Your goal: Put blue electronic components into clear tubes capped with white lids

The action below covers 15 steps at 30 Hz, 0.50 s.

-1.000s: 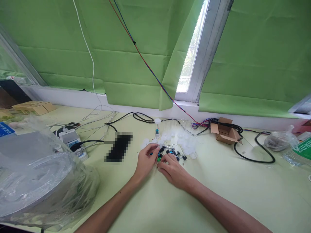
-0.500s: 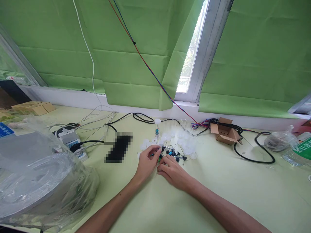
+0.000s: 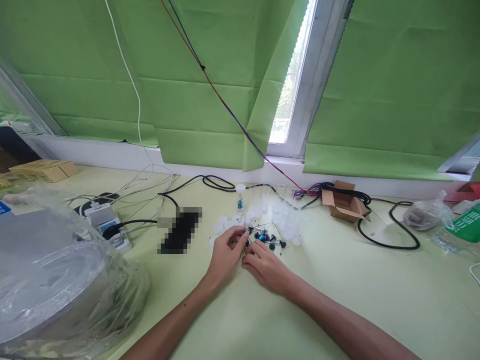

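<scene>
One bare left hand (image 3: 225, 252) and one bare right hand (image 3: 267, 262) make two, with one thin dark rod (image 3: 245, 220) at the left fingertips. The small black, blue and silvery parts (image 3: 283, 245) overlap too much for a sure count, as do the translucent white plastic caps and containers (image 3: 288, 227). One clear white-capped vial with a blue-green piece inside (image 3: 240, 196) stands upright, and at least two clear, colourless tubes (image 3: 281, 194) stand near it. Cardboard boxes number two: one open brown one (image 3: 345, 210), one low tan one (image 3: 45, 170). There is one each of a large round plastic-wrapped object (image 3: 63, 290), a white power strip (image 3: 108, 222), a clear green-labelled bottle (image 3: 465, 225) and a knotted clear bag with dark contents (image 3: 423, 217).
</scene>
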Motion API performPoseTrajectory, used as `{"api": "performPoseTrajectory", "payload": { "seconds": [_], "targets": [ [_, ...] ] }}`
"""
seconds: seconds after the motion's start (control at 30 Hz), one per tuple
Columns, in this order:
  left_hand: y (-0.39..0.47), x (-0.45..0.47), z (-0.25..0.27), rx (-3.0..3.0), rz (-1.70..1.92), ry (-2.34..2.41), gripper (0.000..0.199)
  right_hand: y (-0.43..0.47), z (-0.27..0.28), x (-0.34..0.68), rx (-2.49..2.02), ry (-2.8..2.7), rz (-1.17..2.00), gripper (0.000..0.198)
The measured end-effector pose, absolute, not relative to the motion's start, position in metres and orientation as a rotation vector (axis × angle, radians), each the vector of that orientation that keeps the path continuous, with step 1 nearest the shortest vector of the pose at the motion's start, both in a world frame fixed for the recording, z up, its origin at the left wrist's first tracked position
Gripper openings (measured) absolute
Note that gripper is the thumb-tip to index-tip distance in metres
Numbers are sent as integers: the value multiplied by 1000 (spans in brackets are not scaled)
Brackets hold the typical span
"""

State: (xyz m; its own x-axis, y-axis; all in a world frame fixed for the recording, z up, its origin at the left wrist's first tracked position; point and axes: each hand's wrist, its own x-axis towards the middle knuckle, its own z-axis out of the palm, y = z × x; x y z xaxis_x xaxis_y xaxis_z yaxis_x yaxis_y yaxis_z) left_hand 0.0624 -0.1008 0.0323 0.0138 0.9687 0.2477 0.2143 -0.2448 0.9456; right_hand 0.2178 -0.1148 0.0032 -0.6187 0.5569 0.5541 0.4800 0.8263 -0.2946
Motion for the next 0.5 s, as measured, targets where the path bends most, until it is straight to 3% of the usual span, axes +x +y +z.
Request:
{"api": "performPoseTrajectory", "payload": {
  "seconds": [0.5],
  "targets": [
    [-100,67,28,1459,1227,1126,27,-123,-7,226,-878,-1802,201,12]
  ]
}}
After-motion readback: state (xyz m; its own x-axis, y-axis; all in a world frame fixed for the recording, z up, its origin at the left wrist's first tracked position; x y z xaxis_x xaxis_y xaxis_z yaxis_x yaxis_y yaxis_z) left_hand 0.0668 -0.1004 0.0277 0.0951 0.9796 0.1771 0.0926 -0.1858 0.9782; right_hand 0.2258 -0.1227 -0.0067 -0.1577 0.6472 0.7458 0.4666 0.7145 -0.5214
